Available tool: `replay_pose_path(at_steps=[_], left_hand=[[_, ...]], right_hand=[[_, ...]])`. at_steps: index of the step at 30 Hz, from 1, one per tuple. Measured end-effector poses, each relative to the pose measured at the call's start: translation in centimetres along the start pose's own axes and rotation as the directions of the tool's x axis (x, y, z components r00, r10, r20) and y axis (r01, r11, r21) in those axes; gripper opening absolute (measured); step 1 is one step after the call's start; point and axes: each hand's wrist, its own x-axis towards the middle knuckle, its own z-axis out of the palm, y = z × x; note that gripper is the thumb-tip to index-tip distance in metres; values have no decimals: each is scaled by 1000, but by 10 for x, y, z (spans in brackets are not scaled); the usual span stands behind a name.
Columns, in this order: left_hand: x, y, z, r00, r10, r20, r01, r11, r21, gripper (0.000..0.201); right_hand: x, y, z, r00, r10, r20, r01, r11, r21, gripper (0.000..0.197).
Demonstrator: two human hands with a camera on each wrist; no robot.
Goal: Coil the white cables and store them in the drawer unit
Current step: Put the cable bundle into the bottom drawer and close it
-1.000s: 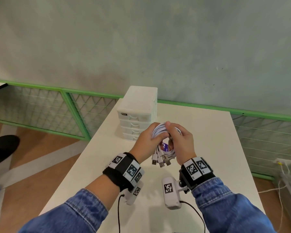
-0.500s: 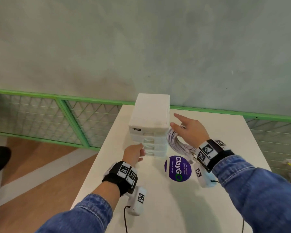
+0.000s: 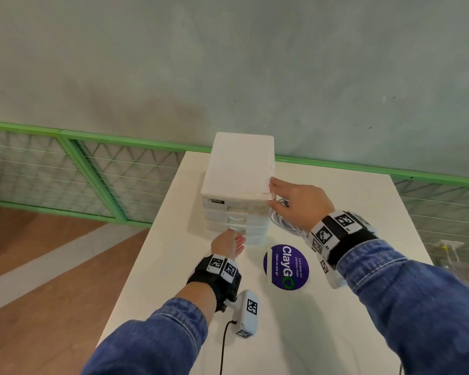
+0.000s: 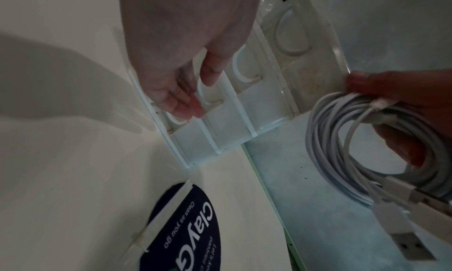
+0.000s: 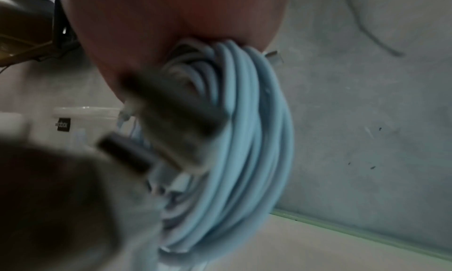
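A: What's the left hand (image 3: 229,243) doing?

B: It reaches to the front of the white drawer unit (image 3: 238,169), with loosely bent fingers (image 4: 182,101) at the handle of a lower drawer. I cannot tell whether they grip it; nothing is plainly held.

A: And beside it?

B: A round purple sticker (image 3: 286,266) lies on the white table (image 3: 363,217), just in front of the unit's right corner.

A: Where are the cables?

B: The coiled white cables (image 4: 342,149) hang in the right hand (image 3: 299,204), grasped in its fingers, just beside the unit's right side. Its fingertips touch the unit's top front corner. Several USB plugs (image 4: 408,244) dangle from the coil.
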Motion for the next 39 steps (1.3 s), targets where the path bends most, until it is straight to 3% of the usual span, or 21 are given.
replay_pose_path(at_steps=[5, 10, 19, 28, 39], left_hand=[[4, -6, -2, 999, 20, -32, -21, 999, -50, 14], [6, -5, -7, 996, 91, 12, -88, 982, -168, 8], [-22, -13, -25, 996, 42, -72, -41, 999, 22, 21], [-73, -51, -65, 999, 40, -23, -39, 999, 20, 14], [-92, -65, -86, 999, 46, -5, -45, 998, 46, 10]], right_hand=[[0, -2, 4, 999, 24, -23, -23, 999, 43, 46], [-3, -7, 5, 999, 40, -23, -38, 998, 49, 49], [-4, -19, 0, 989, 147, -26, -145, 988, 49, 48], [-2, -21, 2, 985, 165, -60, -163, 986, 28, 42], [-1, -25, 0, 985, 150, -81, -151, 989, -7, 41]])
